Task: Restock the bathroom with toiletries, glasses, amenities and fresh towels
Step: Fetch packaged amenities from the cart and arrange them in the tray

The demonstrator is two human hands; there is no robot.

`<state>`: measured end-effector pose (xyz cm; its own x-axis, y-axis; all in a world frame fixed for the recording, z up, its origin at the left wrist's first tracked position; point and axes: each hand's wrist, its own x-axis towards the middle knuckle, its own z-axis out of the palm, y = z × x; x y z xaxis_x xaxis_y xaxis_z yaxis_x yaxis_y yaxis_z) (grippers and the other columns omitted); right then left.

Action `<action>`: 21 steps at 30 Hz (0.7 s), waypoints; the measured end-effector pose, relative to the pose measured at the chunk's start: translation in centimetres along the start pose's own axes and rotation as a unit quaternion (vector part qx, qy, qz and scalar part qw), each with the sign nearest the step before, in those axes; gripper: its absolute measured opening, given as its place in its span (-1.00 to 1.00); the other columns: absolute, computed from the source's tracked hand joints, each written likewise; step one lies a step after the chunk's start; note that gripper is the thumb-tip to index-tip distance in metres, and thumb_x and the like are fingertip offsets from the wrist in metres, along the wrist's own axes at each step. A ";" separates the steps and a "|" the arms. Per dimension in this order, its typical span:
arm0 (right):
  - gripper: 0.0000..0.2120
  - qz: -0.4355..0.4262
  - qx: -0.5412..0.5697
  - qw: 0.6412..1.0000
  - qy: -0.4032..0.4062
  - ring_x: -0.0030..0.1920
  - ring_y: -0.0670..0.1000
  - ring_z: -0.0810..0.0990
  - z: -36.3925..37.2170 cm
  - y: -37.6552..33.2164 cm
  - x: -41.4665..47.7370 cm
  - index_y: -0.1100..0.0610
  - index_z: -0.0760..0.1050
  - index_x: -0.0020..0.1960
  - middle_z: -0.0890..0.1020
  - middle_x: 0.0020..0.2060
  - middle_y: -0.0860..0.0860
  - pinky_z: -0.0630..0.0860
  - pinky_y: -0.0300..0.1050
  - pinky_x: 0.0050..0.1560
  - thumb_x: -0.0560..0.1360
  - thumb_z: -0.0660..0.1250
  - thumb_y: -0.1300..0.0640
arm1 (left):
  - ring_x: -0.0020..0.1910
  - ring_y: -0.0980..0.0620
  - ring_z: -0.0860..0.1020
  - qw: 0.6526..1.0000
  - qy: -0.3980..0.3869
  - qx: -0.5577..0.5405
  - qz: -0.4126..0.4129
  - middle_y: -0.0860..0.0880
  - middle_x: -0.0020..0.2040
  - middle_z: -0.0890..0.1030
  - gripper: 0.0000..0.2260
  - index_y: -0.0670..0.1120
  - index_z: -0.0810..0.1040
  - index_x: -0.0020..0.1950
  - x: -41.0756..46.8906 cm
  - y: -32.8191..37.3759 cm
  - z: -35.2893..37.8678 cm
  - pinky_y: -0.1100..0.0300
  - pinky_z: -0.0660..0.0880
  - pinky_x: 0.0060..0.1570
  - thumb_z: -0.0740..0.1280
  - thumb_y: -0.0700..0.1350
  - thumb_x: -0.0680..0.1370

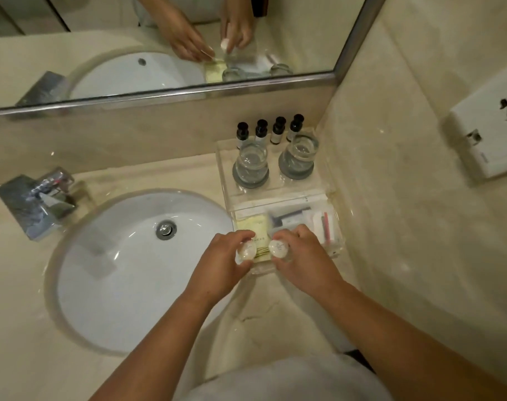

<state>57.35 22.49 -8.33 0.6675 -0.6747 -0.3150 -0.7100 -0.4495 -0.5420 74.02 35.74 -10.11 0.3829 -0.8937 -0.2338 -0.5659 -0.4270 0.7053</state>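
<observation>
Nearest, the left hand (227,257) pinches 1 small round white item (247,251) in curled fingers, and the right hand (300,250) pinches another (278,248), both just above the front of the clear acrylic tray (331,250). These smooth rounds could slip and roll into the sink (107,285) beside it. Farther back, 2 upturned glasses (251,164) and 4 small dark-capped bottles (261,130) stand close together; a careless reach could topple them.

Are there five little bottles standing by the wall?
No, four little dark-capped bottles stand in a row by the wall, behind the two glasses.
</observation>
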 end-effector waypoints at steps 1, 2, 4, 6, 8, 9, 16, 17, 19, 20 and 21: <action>-0.63 -0.001 -0.012 1.000 -0.010 0.13 0.01 0.52 0.4 0.1 0.5 -0.11 0.53 0.26 0.42 0.09 -0.07 0.57 -0.03 0.14 0.48 0.48 0.04 | 0.16 0.13 0.46 1.000 -0.006 0.008 0.005 0.18 0.21 0.61 -0.51 0.14 0.50 0.41 0.4 -0.1 0.2 0.33 0.41 0.12 0.53 -0.07 0.51; -0.63 -0.002 -0.026 0.999 -0.020 0.14 0.02 0.52 0.8 0.2 0.9 -0.12 0.52 0.27 0.43 0.10 -0.05 0.57 -0.01 0.14 0.49 0.47 0.02 | 0.17 0.10 0.47 1.000 -0.011 0.015 0.011 0.17 0.22 0.62 -0.51 0.12 0.51 0.42 0.6 -0.2 0.4 0.27 0.44 0.14 0.52 -0.08 0.52; -0.63 0.001 -0.050 0.998 -0.031 0.14 0.02 0.52 1.4 0.3 1.4 -0.13 0.50 0.28 0.46 0.12 -0.04 0.57 -0.01 0.11 0.50 0.47 -0.01 | 0.16 0.07 0.48 0.999 -0.020 0.024 0.022 0.14 0.22 0.63 -0.52 0.10 0.52 0.41 1.0 -0.3 0.8 0.20 0.47 0.16 0.52 -0.08 0.51; -0.61 0.001 -0.064 0.997 -0.030 0.13 0.02 0.53 1.8 0.3 1.7 -0.15 0.48 0.28 0.48 0.13 -0.05 0.57 -0.03 0.08 0.50 0.48 -0.04 | 0.14 0.04 0.50 0.999 -0.025 0.026 0.030 0.11 0.21 0.64 -0.54 0.08 0.54 0.39 1.2 -0.4 1.2 0.14 0.50 0.15 0.52 -0.08 0.51; -0.59 -0.003 -0.072 0.997 -0.027 0.11 0.01 0.53 2.1 0.3 1.9 -0.16 0.46 0.30 0.49 0.13 -0.05 0.58 -0.03 0.07 0.50 0.48 -0.07 | 0.11 0.00 0.52 0.998 -0.027 0.029 0.044 0.07 0.17 0.66 -0.55 0.06 0.55 0.37 1.3 -0.6 1.5 0.05 0.53 0.13 0.52 -0.11 0.50; -0.59 -0.004 -0.074 0.997 -0.027 0.11 0.01 0.53 2.2 0.3 1.9 -0.16 0.46 0.31 0.50 0.13 -0.05 0.58 -0.04 0.07 0.51 0.48 -0.08 | 0.11 -0.02 0.52 0.998 -0.026 0.036 0.052 0.06 0.16 0.66 -0.55 0.05 0.55 0.36 1.3 -0.8 1.6 0.01 0.53 0.11 0.53 -0.11 0.49; -0.52 -0.013 -0.064 0.997 -0.048 0.14 -0.02 0.54 2.5 0.5 1.5 -0.12 0.45 0.39 0.50 0.17 -0.06 0.56 -0.10 0.10 0.52 0.49 -0.11 | 0.13 0.02 0.49 0.994 0.009 0.090 0.057 0.18 0.12 0.65 -0.56 0.10 0.60 0.29 0.9 -1.5 1.6 0.10 0.46 0.04 0.60 0.00 0.44; -0.52 -0.015 -0.065 0.996 -0.051 0.13 -0.02 0.54 2.5 0.6 1.5 -0.11 0.45 0.39 0.49 0.16 -0.06 0.55 -0.11 0.08 0.52 0.49 -0.10 | 0.11 0.01 0.49 0.993 0.015 0.100 0.055 0.17 0.13 0.65 -0.57 0.10 0.61 0.28 0.9 -1.6 1.6 0.10 0.46 0.02 0.60 0.02 0.44; -0.53 -0.023 -0.071 0.996 -0.055 0.10 -0.02 0.55 2.4 0.7 1.3 -0.10 0.45 0.39 0.48 0.15 -0.06 0.55 -0.14 0.05 0.53 0.47 -0.09 | 0.08 0.00 0.49 0.992 0.018 0.115 0.052 0.15 0.12 0.65 -0.60 0.09 0.63 0.28 0.9 -1.7 1.6 0.10 0.47 0.00 0.58 0.05 0.46; -0.54 -0.027 -0.076 0.995 -0.055 0.09 -0.01 0.56 2.4 0.7 1.3 -0.10 0.44 0.39 0.48 0.15 -0.05 0.55 -0.14 0.04 0.54 0.46 -0.08 | 0.07 0.00 0.49 0.992 0.015 0.115 0.050 0.14 0.12 0.65 -0.61 0.09 0.63 0.28 0.9 -1.7 1.6 0.09 0.48 0.00 0.56 0.05 0.47; -0.55 -0.031 -0.081 0.995 -0.053 0.09 0.00 0.57 2.3 0.7 1.3 -0.11 0.44 0.40 0.48 0.15 -0.05 0.56 -0.14 0.03 0.55 0.45 -0.07 | 0.06 0.00 0.48 0.992 0.013 0.113 0.050 0.14 0.12 0.64 -0.62 0.09 0.63 0.28 0.9 -1.7 1.6 0.10 0.48 0.01 0.56 0.04 0.48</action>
<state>58.19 22.65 -10.90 0.7250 -0.5815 -0.3692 -0.6878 -0.5823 -0.4334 74.17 35.46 -12.60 0.3334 -0.9306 -0.1514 -0.7505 -0.3591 0.5548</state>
